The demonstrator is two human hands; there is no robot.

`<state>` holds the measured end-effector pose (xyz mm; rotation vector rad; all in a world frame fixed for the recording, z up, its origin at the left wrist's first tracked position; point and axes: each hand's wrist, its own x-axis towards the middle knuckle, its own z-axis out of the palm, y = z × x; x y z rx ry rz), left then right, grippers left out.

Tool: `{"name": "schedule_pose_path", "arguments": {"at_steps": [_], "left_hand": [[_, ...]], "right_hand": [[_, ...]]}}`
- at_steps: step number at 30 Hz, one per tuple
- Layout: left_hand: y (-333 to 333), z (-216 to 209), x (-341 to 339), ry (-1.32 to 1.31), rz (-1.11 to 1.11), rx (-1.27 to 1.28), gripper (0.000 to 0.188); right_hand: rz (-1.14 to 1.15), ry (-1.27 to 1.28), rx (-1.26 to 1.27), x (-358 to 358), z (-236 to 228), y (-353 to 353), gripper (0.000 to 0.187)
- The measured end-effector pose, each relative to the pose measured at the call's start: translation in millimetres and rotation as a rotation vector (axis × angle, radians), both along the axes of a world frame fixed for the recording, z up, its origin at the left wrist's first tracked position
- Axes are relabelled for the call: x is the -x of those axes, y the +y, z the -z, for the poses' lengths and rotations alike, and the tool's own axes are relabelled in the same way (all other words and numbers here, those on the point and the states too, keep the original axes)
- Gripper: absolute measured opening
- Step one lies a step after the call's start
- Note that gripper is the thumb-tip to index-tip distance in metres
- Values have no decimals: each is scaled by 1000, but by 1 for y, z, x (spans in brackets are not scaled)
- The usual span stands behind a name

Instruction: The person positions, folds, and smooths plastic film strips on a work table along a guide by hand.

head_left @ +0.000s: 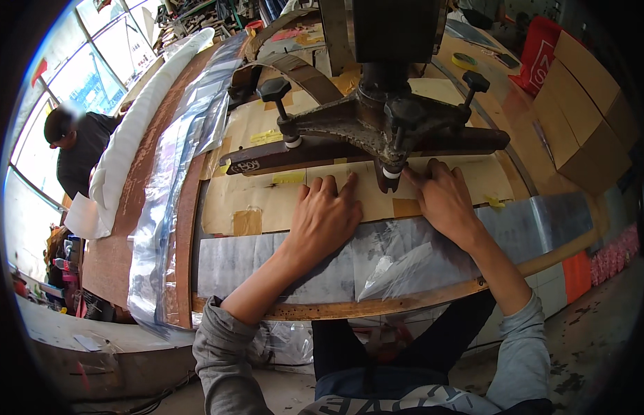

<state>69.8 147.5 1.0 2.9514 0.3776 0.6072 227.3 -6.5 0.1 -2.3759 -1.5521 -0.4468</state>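
Observation:
My left hand [325, 213] lies on a tan card-covered board [222, 207], index finger stretched toward a dark metal bar [322, 153] and the other fingers bent. To the right, my right hand [441, 197] rests on the same board, its fingers apart and reaching close to the bar's middle. Neither hand shows anything held, though the undersides of the fingers are hidden. Over the bar stands a heavy machine head [377, 114] with black knobs. Below my wrists runs a strip of grey, shiny plastic film [294, 266], with a crumpled clear piece [398, 270] on it.
A wooden edge [350, 308] borders the table before me. Layered clear plastic film [177, 173] and a long white roll [149, 114] lie left. A person [87, 142] stands beyond them. Right are a cardboard box [585, 111], a red bag [540, 55] and a tape roll [464, 61].

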Motion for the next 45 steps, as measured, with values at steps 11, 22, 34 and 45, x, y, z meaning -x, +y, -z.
{"name": "schedule_pose_path", "arguments": {"at_steps": [11, 22, 34, 45], "left_hand": [[-3, 0, 0, 1, -1, -1, 44], [-2, 3, -1, -31, 5, -48, 41], [-4, -1, 1, -32, -19, -50, 40], [0, -1, -6, -18, -28, -63, 42]], "right_hand": [[26, 12, 89, -4, 1, -2, 46], [-119, 271, -5, -7, -14, -3, 28], [-140, -67, -12, 2, -2, -6, 25], [-112, -78, 17, -2, -1, -4, 26]]}}
